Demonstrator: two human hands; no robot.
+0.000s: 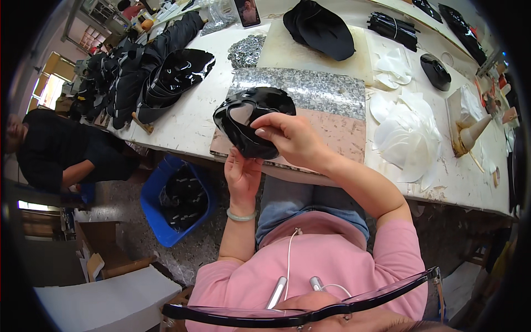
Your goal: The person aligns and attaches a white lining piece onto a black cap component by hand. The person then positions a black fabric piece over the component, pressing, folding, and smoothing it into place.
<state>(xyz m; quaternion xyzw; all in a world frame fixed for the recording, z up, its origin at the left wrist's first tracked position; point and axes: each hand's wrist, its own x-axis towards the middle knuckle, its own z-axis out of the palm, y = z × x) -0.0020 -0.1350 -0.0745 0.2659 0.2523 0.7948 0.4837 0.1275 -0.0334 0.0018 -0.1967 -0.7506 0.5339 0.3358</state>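
Observation:
A glossy black shoe upper (279,100) is held at the near edge of the table, its opening turned toward me. From below, my left hand (241,172) is closed on its lower edge, thumb and fingers upright. My right hand (287,138) comes across from the right, its thumb and forefinger pinched together at the opening. What those fingertips hold, if anything, is too small to make out. A pale patch (241,114) shows inside the upper. Beneath it lie a pinkish worn board (332,137) and a speckled grey slab (310,83).
White curved pieces (406,138) lie heaped at the right, near a glue-stained cone-topped container (467,135). More black uppers (174,77) are stacked at the left. Behind the slab sit stacked black pieces (321,30) and a phone (247,12). A blue bin (152,205) stands below; a person (66,149) is at left.

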